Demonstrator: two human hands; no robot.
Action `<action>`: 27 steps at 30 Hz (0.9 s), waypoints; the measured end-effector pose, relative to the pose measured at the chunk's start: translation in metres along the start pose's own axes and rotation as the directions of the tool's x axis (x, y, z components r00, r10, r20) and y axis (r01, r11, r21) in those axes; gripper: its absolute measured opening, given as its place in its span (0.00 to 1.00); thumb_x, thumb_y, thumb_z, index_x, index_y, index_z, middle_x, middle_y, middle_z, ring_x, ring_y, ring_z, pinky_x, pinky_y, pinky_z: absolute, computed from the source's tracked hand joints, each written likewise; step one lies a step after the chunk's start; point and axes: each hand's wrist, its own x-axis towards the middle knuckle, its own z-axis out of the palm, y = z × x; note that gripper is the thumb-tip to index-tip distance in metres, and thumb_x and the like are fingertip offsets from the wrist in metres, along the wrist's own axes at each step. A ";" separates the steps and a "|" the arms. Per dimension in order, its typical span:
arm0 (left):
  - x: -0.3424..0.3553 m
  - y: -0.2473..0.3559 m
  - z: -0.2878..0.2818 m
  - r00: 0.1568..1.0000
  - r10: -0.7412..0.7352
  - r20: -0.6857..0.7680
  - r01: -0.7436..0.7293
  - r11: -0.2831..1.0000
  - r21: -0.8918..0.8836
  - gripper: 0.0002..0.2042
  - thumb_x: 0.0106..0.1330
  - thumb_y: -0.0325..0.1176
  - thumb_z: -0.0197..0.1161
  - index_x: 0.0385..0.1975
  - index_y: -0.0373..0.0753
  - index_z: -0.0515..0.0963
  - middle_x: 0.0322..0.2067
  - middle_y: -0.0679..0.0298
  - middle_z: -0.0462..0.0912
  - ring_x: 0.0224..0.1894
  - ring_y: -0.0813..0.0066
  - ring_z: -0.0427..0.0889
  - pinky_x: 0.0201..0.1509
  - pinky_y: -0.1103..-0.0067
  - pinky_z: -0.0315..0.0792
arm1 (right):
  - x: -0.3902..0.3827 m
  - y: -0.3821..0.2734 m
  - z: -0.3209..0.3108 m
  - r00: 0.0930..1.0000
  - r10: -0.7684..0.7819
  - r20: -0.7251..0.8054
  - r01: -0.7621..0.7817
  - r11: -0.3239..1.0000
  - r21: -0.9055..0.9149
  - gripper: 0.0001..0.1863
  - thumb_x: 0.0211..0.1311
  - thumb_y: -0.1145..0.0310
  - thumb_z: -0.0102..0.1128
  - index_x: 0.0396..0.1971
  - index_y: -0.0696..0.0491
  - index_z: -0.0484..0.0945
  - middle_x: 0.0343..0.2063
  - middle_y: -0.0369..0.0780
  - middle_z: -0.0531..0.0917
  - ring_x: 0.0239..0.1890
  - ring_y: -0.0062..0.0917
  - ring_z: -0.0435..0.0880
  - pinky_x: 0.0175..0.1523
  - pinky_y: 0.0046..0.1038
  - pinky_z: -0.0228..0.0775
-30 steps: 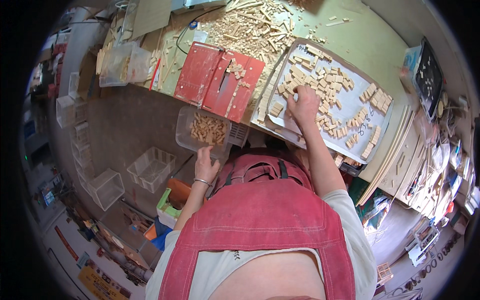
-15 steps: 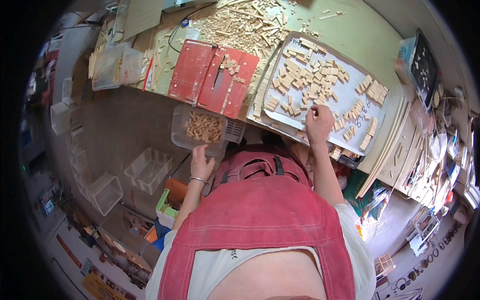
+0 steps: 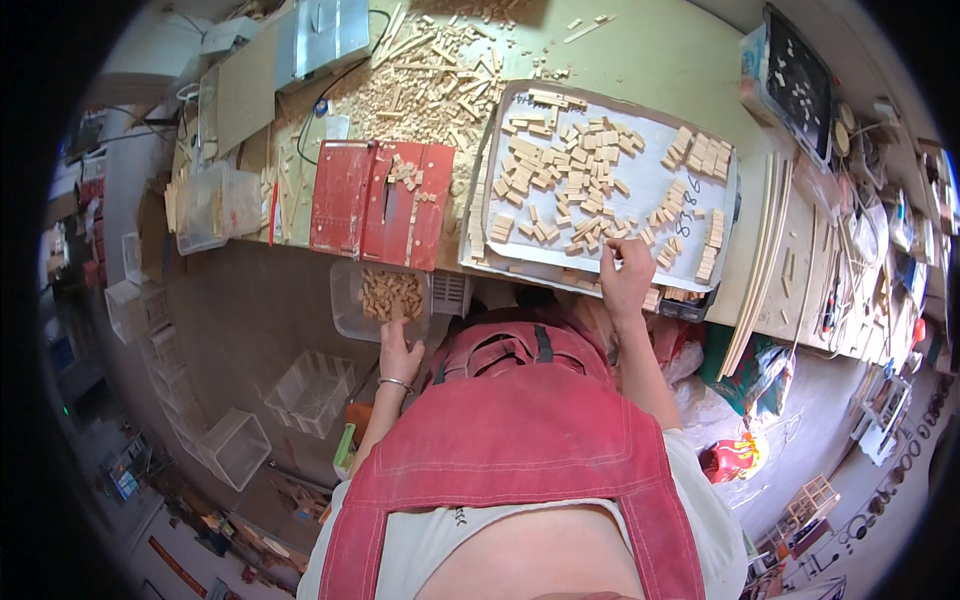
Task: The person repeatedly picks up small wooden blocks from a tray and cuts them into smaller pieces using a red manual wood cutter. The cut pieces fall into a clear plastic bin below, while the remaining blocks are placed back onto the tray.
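- My left hand (image 3: 400, 352) is at the near side of a clear plastic bin (image 3: 347, 318), below the table edge. Its thumb stands apart from the fingers, which reach in at the wooden blocks (image 3: 388, 293) piled inside.
- My right hand (image 3: 630, 275) is at the near edge of a shallow tray (image 3: 620, 98), thumb and forefinger curled toward each other. I cannot tell whether the tips meet or pinch anything.
- Small loose blocks (image 3: 595, 150) lie scattered over the tray's middle, just beyond my right hand; others stand in neat rows toward its right side.
- The tray is lined with white paper (image 3: 650, 115). Large dark handwriting (image 3: 685, 205) runs along its right part, sideways to me, between rows of blocks. Smaller marks near the far edge are too tiny to read.
- Left of the tray is a red metal plate (image 3: 340, 200) with a long slot and a few blocks on top.
- Behind it, wood scraps (image 3: 440, 90) cover much of the pale green table (image 3: 650, 60).
- To the right, long wooden strips (image 3: 755, 270) lie side by side.
- On the floor at right, a red and yellow bag (image 3: 735, 458) carries print too blurred to read.
- I wear a red apron (image 3: 510, 430) and, on my left wrist, a bracelet (image 3: 397, 383).
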 end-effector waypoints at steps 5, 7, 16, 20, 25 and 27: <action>0.004 0.015 -0.003 1.000 -0.001 -0.010 0.001 1.000 -0.011 0.26 0.60 0.27 0.69 0.61 0.37 0.74 0.54 0.52 0.73 0.40 0.62 0.82 0.47 0.71 0.80 | 0.019 -0.007 -0.001 0.999 -0.051 -0.007 0.051 0.999 -0.013 0.08 0.59 0.71 0.68 0.39 0.51 0.85 0.37 0.40 0.83 0.45 0.37 0.81 0.51 0.40 0.67; 0.002 0.022 -0.007 1.000 -0.015 -0.007 0.015 1.000 0.005 0.26 0.60 0.27 0.68 0.61 0.37 0.74 0.56 0.50 0.73 0.43 0.60 0.82 0.49 0.70 0.81 | 0.027 -0.010 0.003 0.998 -0.063 0.013 0.064 0.997 -0.050 0.13 0.60 0.70 0.67 0.45 0.52 0.85 0.46 0.41 0.84 0.52 0.38 0.80 0.59 0.41 0.68; -0.014 -0.014 0.006 0.997 0.015 -0.081 -0.009 0.997 0.077 0.26 0.60 0.28 0.68 0.61 0.36 0.75 0.55 0.49 0.73 0.42 0.57 0.81 0.48 0.70 0.80 | 0.083 -0.012 0.049 0.893 -0.244 0.378 0.337 0.919 -0.203 0.37 0.71 0.54 0.60 0.75 0.54 0.67 0.78 0.43 0.66 0.80 0.37 0.62 0.81 0.50 0.51; -0.020 -0.007 0.005 0.995 -0.090 -0.036 0.092 0.995 0.047 0.26 0.60 0.27 0.69 0.61 0.36 0.75 0.55 0.49 0.73 0.44 0.57 0.82 0.47 0.69 0.80 | 0.087 -0.010 0.056 0.828 -0.228 0.512 0.396 0.885 -0.247 0.41 0.72 0.49 0.59 0.79 0.53 0.62 0.80 0.44 0.62 0.82 0.38 0.58 0.82 0.53 0.49; -0.028 0.006 0.009 0.986 -0.166 0.023 0.165 0.985 0.047 0.25 0.63 0.26 0.71 0.62 0.37 0.75 0.56 0.50 0.73 0.39 0.59 0.83 0.46 0.68 0.80 | 0.080 0.000 0.053 0.880 -0.236 0.412 0.340 0.920 -0.198 0.43 0.70 0.48 0.61 0.79 0.53 0.62 0.80 0.43 0.61 0.83 0.37 0.56 0.82 0.56 0.45; -0.029 0.001 0.009 0.990 -0.141 0.011 0.140 0.988 0.062 0.25 0.65 0.26 0.71 0.62 0.37 0.75 0.56 0.50 0.73 0.37 0.60 0.83 0.46 0.68 0.80 | 0.088 0.006 0.048 0.928 -0.196 0.316 0.270 0.940 -0.208 0.42 0.69 0.49 0.62 0.78 0.53 0.62 0.80 0.43 0.61 0.83 0.36 0.55 0.82 0.57 0.44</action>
